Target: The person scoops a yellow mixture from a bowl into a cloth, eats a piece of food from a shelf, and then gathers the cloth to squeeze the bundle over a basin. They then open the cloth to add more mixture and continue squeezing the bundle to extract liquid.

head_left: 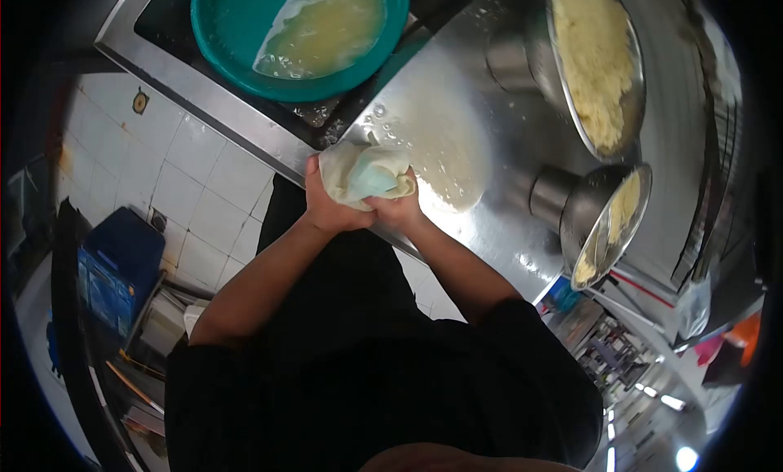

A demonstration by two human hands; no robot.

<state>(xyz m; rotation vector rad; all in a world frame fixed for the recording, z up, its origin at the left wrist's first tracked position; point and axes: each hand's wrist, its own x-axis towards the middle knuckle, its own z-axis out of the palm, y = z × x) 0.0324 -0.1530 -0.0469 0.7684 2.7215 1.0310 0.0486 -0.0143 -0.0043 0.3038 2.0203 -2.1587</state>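
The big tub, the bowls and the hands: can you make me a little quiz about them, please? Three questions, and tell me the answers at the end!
1. True or false: the left hand and the right hand are both holding the cloth.

2. Pick one. What colour is the big tub?
A) red
B) green
C) white

3. Fill the gap with a number word: ___ metal bowls have yellow stuff in them.

Key: 1 true; 2 B; 3 two.
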